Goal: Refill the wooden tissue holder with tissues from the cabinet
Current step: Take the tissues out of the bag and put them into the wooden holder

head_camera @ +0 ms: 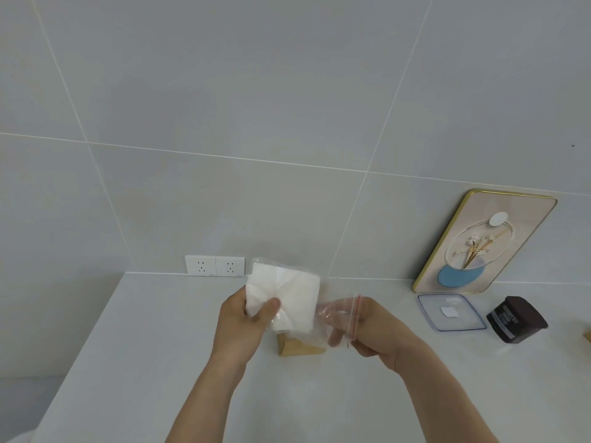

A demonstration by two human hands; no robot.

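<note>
White tissues [284,295], judged soft and light, are pinched through the plastic bag [319,310] by the left hand [246,321]. The bag's red-zip mouth is gripped by the right hand [374,330]; a flat hold across the stack is advised.

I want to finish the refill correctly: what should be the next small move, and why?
Probably pull the tissues out through the bag mouth: the left hand grips the stack through the plastic, the right hand holds the red-zip opening, and the wooden holder waits below.

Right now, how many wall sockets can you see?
2. One socket and a second socket sit side by side on the tiled wall, just above the counter. None appear hidden.
</note>
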